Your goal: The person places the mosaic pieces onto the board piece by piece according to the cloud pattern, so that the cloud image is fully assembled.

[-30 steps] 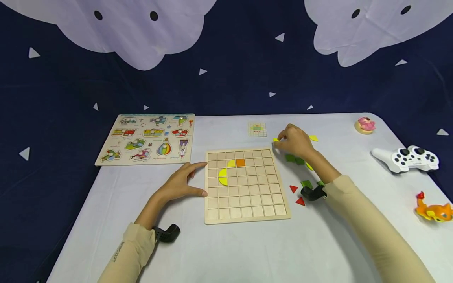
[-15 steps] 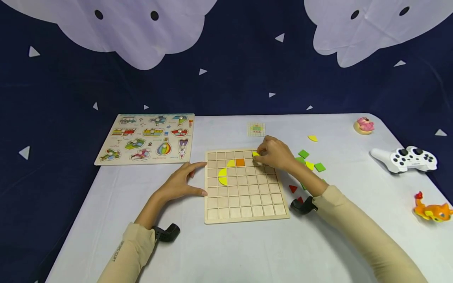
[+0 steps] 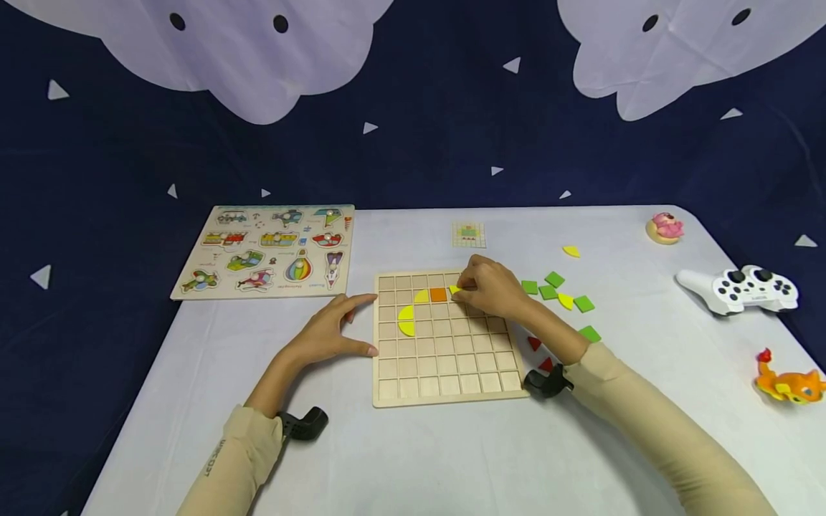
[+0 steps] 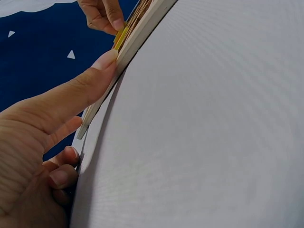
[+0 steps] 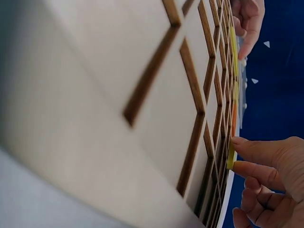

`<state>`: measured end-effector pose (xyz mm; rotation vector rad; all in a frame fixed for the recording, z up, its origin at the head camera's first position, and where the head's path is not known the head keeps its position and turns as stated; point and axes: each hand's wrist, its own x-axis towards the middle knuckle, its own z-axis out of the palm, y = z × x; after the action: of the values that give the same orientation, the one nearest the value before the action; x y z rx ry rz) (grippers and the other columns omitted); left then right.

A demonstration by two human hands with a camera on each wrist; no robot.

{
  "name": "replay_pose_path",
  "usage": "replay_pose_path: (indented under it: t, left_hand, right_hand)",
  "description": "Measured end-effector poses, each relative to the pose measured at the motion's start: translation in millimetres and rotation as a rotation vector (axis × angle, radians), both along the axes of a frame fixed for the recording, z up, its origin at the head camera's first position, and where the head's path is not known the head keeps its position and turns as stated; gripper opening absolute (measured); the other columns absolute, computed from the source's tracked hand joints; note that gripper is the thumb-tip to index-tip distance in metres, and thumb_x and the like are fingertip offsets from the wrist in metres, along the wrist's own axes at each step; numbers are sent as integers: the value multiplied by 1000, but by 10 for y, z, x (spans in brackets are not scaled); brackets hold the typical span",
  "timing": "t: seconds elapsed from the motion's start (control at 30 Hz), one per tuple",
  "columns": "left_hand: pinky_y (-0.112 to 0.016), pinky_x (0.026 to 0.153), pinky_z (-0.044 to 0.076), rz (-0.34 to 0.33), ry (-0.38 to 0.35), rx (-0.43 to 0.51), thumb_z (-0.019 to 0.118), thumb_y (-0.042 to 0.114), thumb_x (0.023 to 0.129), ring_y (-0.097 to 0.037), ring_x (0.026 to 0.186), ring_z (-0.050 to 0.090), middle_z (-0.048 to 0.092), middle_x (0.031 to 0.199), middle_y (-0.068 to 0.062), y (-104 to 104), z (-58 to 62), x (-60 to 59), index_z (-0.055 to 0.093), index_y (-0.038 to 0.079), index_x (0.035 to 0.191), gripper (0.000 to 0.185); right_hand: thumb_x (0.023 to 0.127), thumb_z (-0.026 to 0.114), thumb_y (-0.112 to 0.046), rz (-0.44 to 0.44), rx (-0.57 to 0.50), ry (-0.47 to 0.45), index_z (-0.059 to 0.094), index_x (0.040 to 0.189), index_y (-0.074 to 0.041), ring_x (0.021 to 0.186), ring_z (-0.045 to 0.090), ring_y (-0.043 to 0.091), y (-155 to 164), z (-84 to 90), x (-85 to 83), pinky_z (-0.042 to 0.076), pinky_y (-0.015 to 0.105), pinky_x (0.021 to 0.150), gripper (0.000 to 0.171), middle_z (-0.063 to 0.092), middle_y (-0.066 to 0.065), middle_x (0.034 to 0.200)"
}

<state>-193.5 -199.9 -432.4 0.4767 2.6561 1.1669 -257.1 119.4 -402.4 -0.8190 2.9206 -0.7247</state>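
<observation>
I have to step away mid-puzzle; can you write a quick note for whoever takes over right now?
Right hand pinches a yellow piece over the grid board, just right of the orange square.
Left hand rests open against the board's left edge, steadying it.
Done: yellow half circle, small yellow piece and the orange square sit in the grid.
Left: seat the held piece; green squares, a yellow piece and red triangles lie loose to the right.

The head view looks forward and down over the whole table [image 3: 452, 459]. Both wrist views sit low and very near, grazing the wooden grid board [image 3: 445, 344]: left from its left edge, right across its cells.
</observation>
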Motion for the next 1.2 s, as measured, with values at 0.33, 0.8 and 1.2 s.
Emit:
replay_pose_path:
  t: [0.33, 0.8, 1.2]
  left_hand:
    - [-37, 74, 31, 4, -1, -12, 92, 37, 66, -19, 84, 39, 40, 93, -5, -4, 2, 2, 48, 21, 147, 94]
    - [-37, 74, 31, 1, -6, -21, 92, 37, 66, -20, 85, 40, 41, 93, -5, 29, 0, 6, 48, 20, 148, 94]
    - [-37, 75, 31, -7, 9, -19, 92, 38, 67, -20, 85, 40, 41, 93, -5, 4, -11, 3, 48, 19, 147, 94]
  right_hand:
    - [84, 80, -14, -5, -49, -78, 70, 80, -4, 73, 53, 18, -71, 14, -11, 45, 33, 68, 14, 57, 6, 83]
    - [85, 79, -21, 12, 50, 1, 77, 91, -3, 74, 53, 17, -49, 61, 57, 47, 33, 69, 19, 58, 7, 88]
    - [87, 76, -19, -59, -7, 8, 75, 105, 1, 90, 59, 27, 392, 178, 171, 49, 41, 77, 27, 61, 12, 102]
